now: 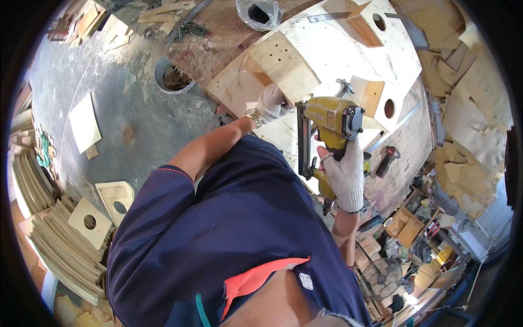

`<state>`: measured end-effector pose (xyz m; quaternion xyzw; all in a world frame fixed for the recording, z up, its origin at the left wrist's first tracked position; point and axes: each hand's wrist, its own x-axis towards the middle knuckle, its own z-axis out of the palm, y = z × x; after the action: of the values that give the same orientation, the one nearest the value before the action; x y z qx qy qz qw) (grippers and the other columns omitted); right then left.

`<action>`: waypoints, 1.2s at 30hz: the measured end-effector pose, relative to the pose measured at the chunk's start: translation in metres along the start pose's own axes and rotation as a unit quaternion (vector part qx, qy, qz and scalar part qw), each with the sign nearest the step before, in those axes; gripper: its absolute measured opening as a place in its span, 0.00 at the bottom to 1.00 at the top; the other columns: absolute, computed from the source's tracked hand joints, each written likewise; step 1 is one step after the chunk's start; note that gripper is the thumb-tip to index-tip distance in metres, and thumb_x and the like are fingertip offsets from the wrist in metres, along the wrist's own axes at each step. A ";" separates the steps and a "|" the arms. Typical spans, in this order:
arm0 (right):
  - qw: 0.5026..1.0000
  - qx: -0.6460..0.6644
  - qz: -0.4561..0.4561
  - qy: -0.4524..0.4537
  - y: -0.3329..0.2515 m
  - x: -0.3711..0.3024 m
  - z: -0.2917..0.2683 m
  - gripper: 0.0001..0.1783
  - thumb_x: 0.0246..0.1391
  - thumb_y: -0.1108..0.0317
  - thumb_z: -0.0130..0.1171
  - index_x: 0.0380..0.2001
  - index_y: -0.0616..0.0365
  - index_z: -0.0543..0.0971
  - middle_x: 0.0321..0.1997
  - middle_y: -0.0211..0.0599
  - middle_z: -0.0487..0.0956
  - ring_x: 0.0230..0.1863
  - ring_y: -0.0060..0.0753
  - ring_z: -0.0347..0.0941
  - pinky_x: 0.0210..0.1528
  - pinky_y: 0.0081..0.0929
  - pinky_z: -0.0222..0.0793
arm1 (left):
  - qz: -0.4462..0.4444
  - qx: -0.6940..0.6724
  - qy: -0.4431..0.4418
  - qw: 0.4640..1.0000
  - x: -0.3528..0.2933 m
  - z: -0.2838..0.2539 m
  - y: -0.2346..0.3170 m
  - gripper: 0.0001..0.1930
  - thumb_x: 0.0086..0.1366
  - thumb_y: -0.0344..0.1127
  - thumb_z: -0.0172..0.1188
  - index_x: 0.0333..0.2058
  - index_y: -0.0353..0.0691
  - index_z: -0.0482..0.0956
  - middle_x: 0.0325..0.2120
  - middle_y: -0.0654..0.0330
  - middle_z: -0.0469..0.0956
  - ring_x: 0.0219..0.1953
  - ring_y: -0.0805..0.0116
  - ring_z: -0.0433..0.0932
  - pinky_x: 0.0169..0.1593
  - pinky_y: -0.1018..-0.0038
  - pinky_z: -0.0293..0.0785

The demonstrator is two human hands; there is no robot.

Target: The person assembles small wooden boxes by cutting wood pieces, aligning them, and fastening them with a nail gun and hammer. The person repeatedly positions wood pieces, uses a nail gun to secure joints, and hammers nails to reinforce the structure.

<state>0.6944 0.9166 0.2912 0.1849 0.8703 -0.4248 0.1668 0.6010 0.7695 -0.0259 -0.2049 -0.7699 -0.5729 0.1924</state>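
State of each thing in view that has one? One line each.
Nail gun: held in right hand
Left hand: gloved, at wooden box
Wooden box: on pale board
Bucket: open, stuff inside
Thin boards: stacked
Red-and-black tool: lying down, unheld

Yellow nail gun with a black magazine, held over a white board; pale wooden box, marked with small dark dots, at the board's left end
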 end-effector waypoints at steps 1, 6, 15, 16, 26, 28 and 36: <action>1.000 -0.018 0.005 -0.001 -0.003 0.004 0.002 0.31 0.63 0.69 0.72 0.65 0.64 0.72 0.53 0.51 0.87 0.50 0.46 0.86 0.56 0.43 0.81 | -0.009 0.002 0.002 1.000 0.000 0.001 0.002 0.20 0.59 0.38 0.75 0.50 0.44 0.83 0.42 0.50 0.85 0.43 0.39 0.84 0.45 0.49 0.81; 0.998 -0.058 -0.005 -0.006 -0.015 0.018 0.004 0.30 0.62 0.69 0.73 0.64 0.64 0.72 0.51 0.54 0.88 0.50 0.50 0.87 0.55 0.45 0.82 | -0.032 0.004 0.009 0.999 0.001 0.001 0.004 0.23 0.56 0.35 0.73 0.51 0.41 0.81 0.43 0.46 0.85 0.46 0.37 0.84 0.51 0.49 0.82; 0.996 -0.084 -0.021 -0.008 -0.034 0.022 0.002 0.27 0.62 0.70 0.70 0.61 0.65 0.74 0.48 0.54 0.89 0.48 0.52 0.89 0.53 0.47 0.83 | -0.011 -0.008 -0.021 1.000 0.003 -0.001 0.000 0.22 0.56 0.36 0.74 0.48 0.42 0.79 0.39 0.46 0.82 0.43 0.35 0.82 0.48 0.46 0.80; 0.997 -0.064 -0.036 -0.003 -0.036 0.021 0.001 0.26 0.62 0.71 0.69 0.61 0.65 0.74 0.47 0.54 0.89 0.47 0.53 0.89 0.53 0.47 0.83 | -0.013 -0.001 -0.019 1.000 0.004 -0.001 0.001 0.22 0.56 0.36 0.74 0.48 0.42 0.79 0.39 0.46 0.82 0.43 0.35 0.82 0.48 0.46 0.80; 0.997 -0.055 -0.021 0.057 -0.028 0.003 -0.010 0.29 0.60 0.73 0.70 0.63 0.63 0.74 0.49 0.51 0.89 0.44 0.49 0.88 0.50 0.44 0.82 | -0.092 -0.061 -0.031 0.993 0.005 0.000 0.014 0.29 0.61 0.39 0.80 0.58 0.41 0.79 0.44 0.53 0.85 0.48 0.47 0.86 0.52 0.60 0.83; 0.995 0.034 -0.037 0.091 -0.025 -0.013 -0.015 0.29 0.63 0.77 0.67 0.66 0.62 0.73 0.52 0.43 0.89 0.41 0.35 0.86 0.46 0.36 0.83 | -0.187 -0.157 0.035 0.969 0.014 0.006 0.030 0.30 0.64 0.38 0.80 0.61 0.40 0.77 0.46 0.58 0.84 0.49 0.54 0.86 0.53 0.65 0.83; 0.980 0.102 -0.036 0.170 0.006 -0.037 -0.038 0.29 0.68 0.72 0.68 0.68 0.62 0.71 0.51 0.42 0.88 0.35 0.23 0.83 0.34 0.25 0.80 | -0.426 -0.422 0.093 0.794 0.057 -0.008 0.084 0.25 0.77 0.43 0.70 0.66 0.46 0.71 0.59 0.55 0.76 0.57 0.58 0.79 0.53 0.62 0.82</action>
<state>0.7247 0.9440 0.3259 0.2388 0.8442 -0.4795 -0.0184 0.5985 0.7892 0.0744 0.1379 -0.4392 -0.8814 -0.1060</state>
